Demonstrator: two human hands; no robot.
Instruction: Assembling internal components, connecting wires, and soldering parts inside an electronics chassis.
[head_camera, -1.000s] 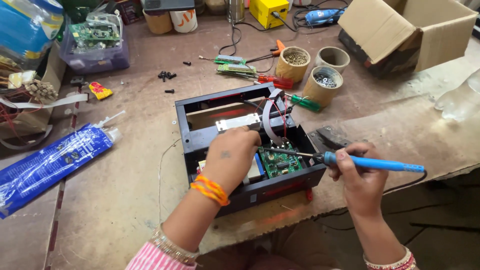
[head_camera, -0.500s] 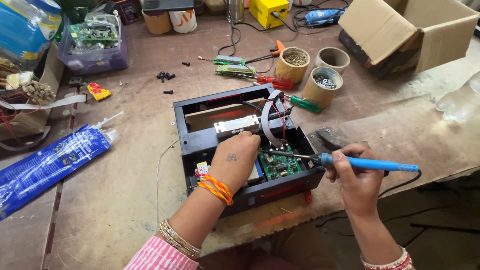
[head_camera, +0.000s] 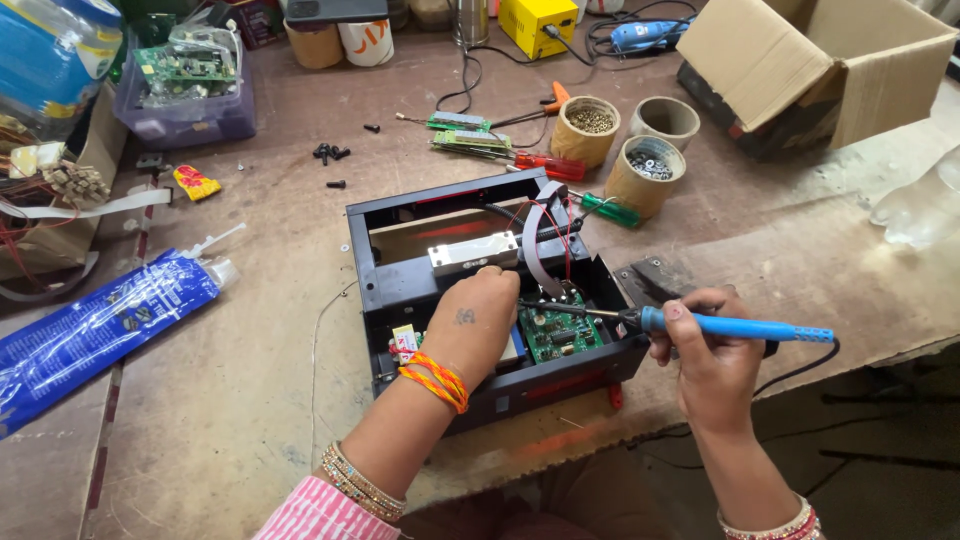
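An open black device housing (head_camera: 385, 265) sits on the brown workbench, with a green circuit board (head_camera: 558, 335), red wires, a grey ribbon cable (head_camera: 540, 235) and a silver metal bar (head_camera: 470, 252) inside. My left hand (head_camera: 480, 325) rests inside the housing beside the board, fingers curled down; what they grip is hidden. My right hand (head_camera: 705, 350) holds a blue-handled soldering iron (head_camera: 735, 326), its tip reaching left over the board's top edge.
Cardboard cups of screws (head_camera: 590, 128) and screwdrivers (head_camera: 545, 165) lie behind the housing. A cardboard box (head_camera: 830, 70) stands at back right, a blue tube (head_camera: 100, 325) at left, a plastic bin of circuit boards (head_camera: 185, 85) at back left. Loose black screws (head_camera: 330, 155) dot the bench.
My left hand has stayed in the housing, shifting slightly. The soldering iron tip has moved a little further left over the board.
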